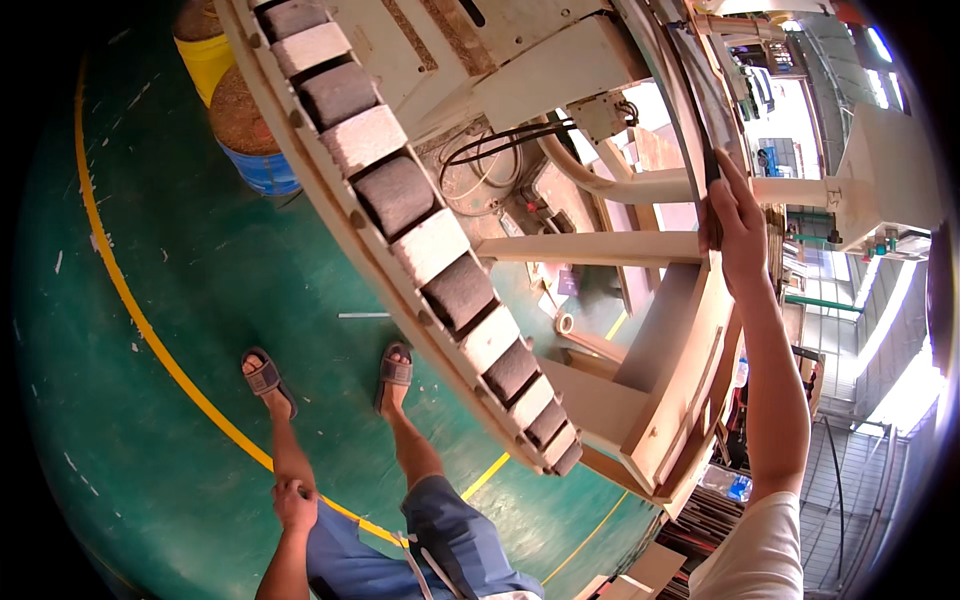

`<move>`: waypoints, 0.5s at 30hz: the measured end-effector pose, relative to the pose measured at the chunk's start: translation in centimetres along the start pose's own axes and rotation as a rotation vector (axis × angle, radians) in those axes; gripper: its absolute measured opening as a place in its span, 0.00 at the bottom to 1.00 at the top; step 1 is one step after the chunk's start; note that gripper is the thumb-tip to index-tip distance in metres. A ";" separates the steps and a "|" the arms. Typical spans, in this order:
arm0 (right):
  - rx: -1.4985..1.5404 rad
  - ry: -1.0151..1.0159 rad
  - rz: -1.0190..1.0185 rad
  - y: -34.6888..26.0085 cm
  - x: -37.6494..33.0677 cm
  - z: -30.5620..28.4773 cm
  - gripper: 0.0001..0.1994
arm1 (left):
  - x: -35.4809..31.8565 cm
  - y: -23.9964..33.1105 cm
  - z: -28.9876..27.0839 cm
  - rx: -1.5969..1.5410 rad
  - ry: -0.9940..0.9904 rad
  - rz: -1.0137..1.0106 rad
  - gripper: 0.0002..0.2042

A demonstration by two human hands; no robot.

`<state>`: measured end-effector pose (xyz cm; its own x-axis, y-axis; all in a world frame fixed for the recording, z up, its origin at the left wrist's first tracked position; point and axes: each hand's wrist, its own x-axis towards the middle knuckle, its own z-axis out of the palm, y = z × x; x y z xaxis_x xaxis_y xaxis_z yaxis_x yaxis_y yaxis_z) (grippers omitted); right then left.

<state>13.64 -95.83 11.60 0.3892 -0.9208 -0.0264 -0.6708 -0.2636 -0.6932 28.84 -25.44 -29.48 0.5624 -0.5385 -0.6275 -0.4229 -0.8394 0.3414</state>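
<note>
My right hand (pixel 738 225) reaches up to the side of a large cream machine. Its fingers are closed around the edge of a dark flat strip (pixel 713 175), which lies along the machine's rail; most of the strip is hidden or seen edge-on. Low beside my left thigh hangs my left hand (pixel 295 505), with its fingers curled in. Whether anything small is inside it I cannot make out. Between the two hands runs a roller track (pixel 430 246) with alternating pale and dark grey blocks.
Two drums, one yellow (pixel 203 62) and one blue (pixel 262 172), hold brown granular material at the upper left. Cables (pixel 500 150) and a cream crossbar (pixel 590 248) sit under the machine. Yellow lines mark the green floor (pixel 200 270). Stacked boards (pixel 700 525) stand at the lower right.
</note>
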 end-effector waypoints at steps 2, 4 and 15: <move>-0.068 0.027 -0.005 -0.3 1.9 0.6 0.25 | 0.3 0.8 0.7 0.010 0.009 -0.032 0.07; -0.197 -0.001 -0.009 -0.5 3.9 -0.3 0.25 | 0.2 1.1 1.7 0.008 0.045 -0.034 0.06; -0.137 0.096 -0.106 1.1 7.3 0.7 0.26 | 1.6 2.8 1.3 0.073 0.031 -0.098 0.04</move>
<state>16.17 -102.69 10.14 0.4048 -0.9072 0.1148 -0.7111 -0.3913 -0.5842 27.58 -28.56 -30.44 0.6247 -0.4575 -0.6328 -0.4148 -0.8810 0.2274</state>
